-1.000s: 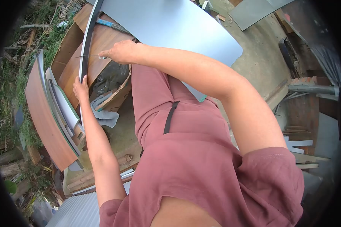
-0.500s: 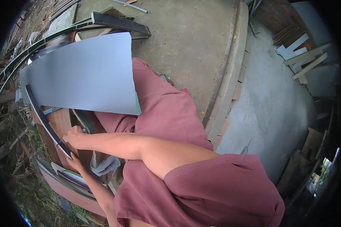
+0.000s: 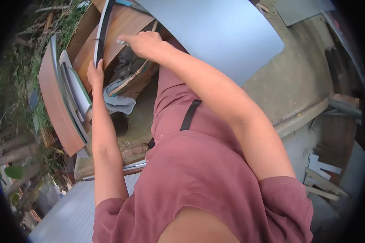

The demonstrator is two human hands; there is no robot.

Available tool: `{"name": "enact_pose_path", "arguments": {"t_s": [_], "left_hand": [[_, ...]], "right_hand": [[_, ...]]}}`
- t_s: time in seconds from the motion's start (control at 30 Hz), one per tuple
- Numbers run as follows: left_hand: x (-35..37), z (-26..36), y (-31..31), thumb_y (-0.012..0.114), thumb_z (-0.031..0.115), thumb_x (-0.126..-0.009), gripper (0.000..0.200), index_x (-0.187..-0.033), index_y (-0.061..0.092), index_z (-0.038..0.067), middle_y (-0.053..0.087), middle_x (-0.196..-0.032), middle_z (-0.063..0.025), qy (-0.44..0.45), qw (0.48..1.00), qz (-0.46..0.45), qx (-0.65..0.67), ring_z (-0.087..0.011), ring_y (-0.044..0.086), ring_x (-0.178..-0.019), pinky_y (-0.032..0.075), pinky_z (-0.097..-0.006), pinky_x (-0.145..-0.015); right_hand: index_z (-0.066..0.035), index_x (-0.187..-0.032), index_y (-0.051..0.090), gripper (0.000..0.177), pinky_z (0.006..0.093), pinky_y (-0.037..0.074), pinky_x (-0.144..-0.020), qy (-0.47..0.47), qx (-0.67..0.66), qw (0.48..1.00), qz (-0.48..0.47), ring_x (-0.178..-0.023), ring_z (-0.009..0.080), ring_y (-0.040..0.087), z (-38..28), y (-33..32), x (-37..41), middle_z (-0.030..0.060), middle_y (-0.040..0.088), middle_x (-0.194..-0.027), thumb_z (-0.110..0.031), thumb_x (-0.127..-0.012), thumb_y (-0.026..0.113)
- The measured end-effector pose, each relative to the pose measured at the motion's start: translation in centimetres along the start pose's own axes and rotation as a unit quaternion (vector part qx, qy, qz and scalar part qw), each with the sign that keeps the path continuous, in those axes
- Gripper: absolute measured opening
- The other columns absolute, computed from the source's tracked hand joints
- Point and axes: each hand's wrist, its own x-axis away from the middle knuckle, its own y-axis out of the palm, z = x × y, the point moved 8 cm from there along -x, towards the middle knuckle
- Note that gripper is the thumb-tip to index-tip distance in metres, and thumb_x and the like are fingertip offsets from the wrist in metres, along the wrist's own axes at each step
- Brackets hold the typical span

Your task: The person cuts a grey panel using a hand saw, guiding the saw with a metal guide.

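The right hand [image 3: 146,43] is now sitting farther from the strip [image 3: 104,26] than a moment ago, gripping one end of a thin blade [image 3: 95,39] (its far tip is showing past the strip), which is suggesting a drawn-back stroke. The left hand [image 3: 95,75] is gripping the strip, which is running over a brown board [image 3: 123,24] near a grey sheet [image 3: 219,36].

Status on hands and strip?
Left hand gripping long black-and-silver strip. Right hand holding thin silvery tool across it; contact unclear. Crumpled pale-blue cloth nearby.
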Motion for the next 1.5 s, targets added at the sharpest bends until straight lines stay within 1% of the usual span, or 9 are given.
{"name": "enact_pose_path", "arguments": {"t_s": [0.1,0.27,0.37,0.87,1.03,1.23,1.3,1.33,1.5], "left_hand": [[0.5,0.4,-0.6,0.058,0.047,-0.085,0.044,-0.107,0.057,0.008,0.061,-0.1,-0.0233,-0.014,1.0,0.014,0.02,-0.0438,0.057,-0.096,0.045,-0.0516,-0.081],[1.2,-0.3,-0.4,0.057,0.048,-0.086,0.045,-0.108,0.057,0.009,0.06,-0.104,-0.0214,-0.021,0.997,0.041,0.056,-0.0418,0.056,-0.101,0.045,-0.0502,-0.083],[1.9,0.0,-1.0,0.064,0.032,-0.083,0.029,-0.101,0.056,0.01,0.058,-0.098,-0.0186,-0.048,0.994,0.048,0.08,-0.0392,0.055,-0.096,0.045,-0.0494,-0.081],[2.1,-0.3,-0.8,0.061,0.029,-0.085,0.032,-0.109,0.054,0.008,0.053,-0.11,-0.0213,-0.083,0.987,0.003,0.135,-0.0413,0.049,-0.107,0.042,-0.05,-0.088],[2.5,-0.7,-0.8,0.061,0.026,-0.086,0.032,-0.112,0.054,0.008,0.051,-0.114,-0.0223,-0.086,0.983,0.03,0.159,-0.0417,0.047,-0.111,0.041,-0.0494,-0.093],[2.0,-0.6,-0.4,0.061,0.026,-0.086,0.033,-0.113,0.054,0.007,0.052,-0.114,-0.0227,-0.067,0.988,0.037,0.137,-0.0411,0.047,-0.11,0.041,-0.0493,-0.091],[2.1,-0.4,-0.7,0.06,0.026,-0.086,0.033,-0.113,0.054,0.007,0.052,-0.114,-0.0228,-0.074,0.989,0.022,0.125,-0.0407,0.047,-0.11,0.041,-0.0495,-0.09],[2.1,-0.3,-0.8,0.06,0.025,-0.086,0.033,-0.113,0.054,0.007,0.052,-0.114,-0.0228,-0.079,0.989,0.014,0.124,-0.0406,0.048,-0.11,0.041,-0.0497,-0.09],[2.4,-0.4,-1.0,0.06,0.026,-0.087,0.034,-0.114,0.053,0.007,0.052,-0.114,-0.0228,-0.084,0.987,0.006,0.135,-0.0405,0.048,-0.11,0.041,-0.0502,-0.09]], "right_hand": [[-0.027,-0.133,0.044,0.045,0.0464,0.051,-0.075,-0.02,0.05,0.998,-0.036,-0.087,0.037,0.065,-0.5,0.5,-0.4,0.0178,0.067,-0.092,-0.013,-0.091,0.038],[-0.026,-0.139,0.035,0.05,0.0488,0.047,-0.065,-0.047,0.095,0.991,-0.077,-0.075,0.0384,0.062,-0.8,1.1,-0.5,0.0202,0.064,-0.078,-0.014,-0.092,0.043],[-0.027,-0.141,0.032,0.053,0.0486,0.046,-0.07,-0.039,0.121,0.987,-0.099,-0.076,0.039,0.061,-0.8,1.2,-0.9,0.0219,0.063,-0.08,-0.014,-0.091,0.043],[-0.028,-0.141,0.033,0.047,0.0475,0.037,-0.064,0.005,0.105,0.987,-0.117,-0.068,0.0371,0.056,-1.5,1.6,0.0,0.0232,0.058,-0.075,-0.019,-0.097,0.042],[-0.028,-0.142,0.033,0.046,0.0464,0.039,-0.065,-0.042,0.071,0.993,-0.088,-0.066,0.035,0.056,-1.2,1.3,-1.7,0.0216,0.059,-0.076,-0.021,-0.097,0.042],[-0.028,-0.142,0.032,0.046,0.0472,0.041,-0.068,-0.032,0.072,0.992,-0.102,-0.07,0.0375,0.058,-0.8,2.1,-1.1,0.0218,0.061,-0.078,-0.024,-0.097,0.042],[-0.028,-0.143,0.03,0.049,0.0475,0.043,-0.072,0.016,0.089,0.985,-0.145,-0.078,0.0392,0.06,0.6,3.0,-0.8,0.0224,0.063,-0.088,-0.026,-0.097,0.044],[-0.027,-0.144,0.028,0.051,0.0472,0.044,-0.076,-0.033,0.079,0.991,-0.103,-0.087,0.0409,0.061,0.9,2.8,-0.9,0.0237,0.064,-0.1,-0.027,-0.096,0.045],[-0.023,-0.144,0.029,0.051,0.0468,0.044,-0.078,0.01,0.052,0.99,-0.133,-0.093,0.0423,0.06,2.9,2.8,-0.8,0.0242,0.062,-0.106,-0.027,-0.096,0.045]]}}
